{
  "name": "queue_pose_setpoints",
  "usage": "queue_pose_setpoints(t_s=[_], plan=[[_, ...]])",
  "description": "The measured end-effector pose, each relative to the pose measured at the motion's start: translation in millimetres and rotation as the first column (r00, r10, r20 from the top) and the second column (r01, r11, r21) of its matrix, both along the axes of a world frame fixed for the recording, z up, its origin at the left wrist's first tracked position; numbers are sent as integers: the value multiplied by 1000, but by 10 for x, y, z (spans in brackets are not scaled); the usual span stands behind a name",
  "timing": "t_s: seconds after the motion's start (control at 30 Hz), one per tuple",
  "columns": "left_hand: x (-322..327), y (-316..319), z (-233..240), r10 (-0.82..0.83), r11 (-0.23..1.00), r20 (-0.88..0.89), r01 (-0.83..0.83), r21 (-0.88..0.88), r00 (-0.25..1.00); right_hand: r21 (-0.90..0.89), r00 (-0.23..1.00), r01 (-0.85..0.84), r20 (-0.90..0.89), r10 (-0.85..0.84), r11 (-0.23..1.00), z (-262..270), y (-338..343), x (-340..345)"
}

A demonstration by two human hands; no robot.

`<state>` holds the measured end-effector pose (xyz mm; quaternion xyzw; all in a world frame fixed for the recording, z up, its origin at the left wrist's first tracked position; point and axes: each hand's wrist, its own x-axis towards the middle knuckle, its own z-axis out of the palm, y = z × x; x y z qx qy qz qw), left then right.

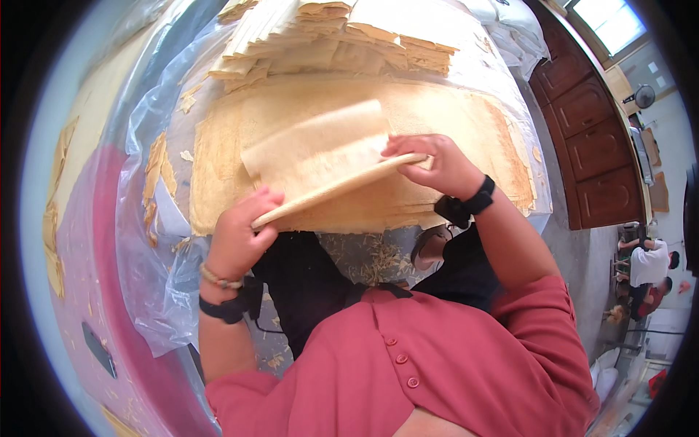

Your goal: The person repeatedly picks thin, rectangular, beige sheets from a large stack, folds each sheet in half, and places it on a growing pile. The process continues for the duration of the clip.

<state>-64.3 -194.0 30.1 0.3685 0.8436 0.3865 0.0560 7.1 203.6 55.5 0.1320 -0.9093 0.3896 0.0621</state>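
Observation:
A thin tan sheet (327,145), which looks like dried bean-curd skin, is held up slightly between my hands. Its near edge is a narrow fold or roll (338,190), slanting up to the right. My left hand (243,232) pinches the lower left end of that fold between thumb and fingers. At the other end, my right hand (428,161) grips the fold, thumb below and fingers over it. Beneath lies a wide flat stack of similar sheets (453,114), its near edge close to my knees. The sheet's far part stands raised and curled.
Folded sheets (327,43) are piled at the table's far side. Clear plastic film (158,295) hangs at the left, by a pink surface with a phone (99,349). Scraps litter the floor (377,257). Brown cabinets (590,136) stand right; people (650,265) are farther off.

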Motion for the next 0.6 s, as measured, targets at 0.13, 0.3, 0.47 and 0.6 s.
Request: queue_pose_setpoints(t_s=[0.13,0.3,0.47,0.6], plan=[[0,-46,-214,137,958,506,-244,150,851,-378,940,259,311,-141,889,-276,173,79],[-47,317,-393,484,839,228,-522,153,845,-9,883,464,86,-462,886,-130,-205,-302],[-46,587,-339,634,682,-262,-686,-254,728,408,816,508,53,-575,759,-97,-450,-522],[-44,618,-362,631,663,-292,-695,-278,719,542,829,543,-228,-510,641,-156,-582,-531]])
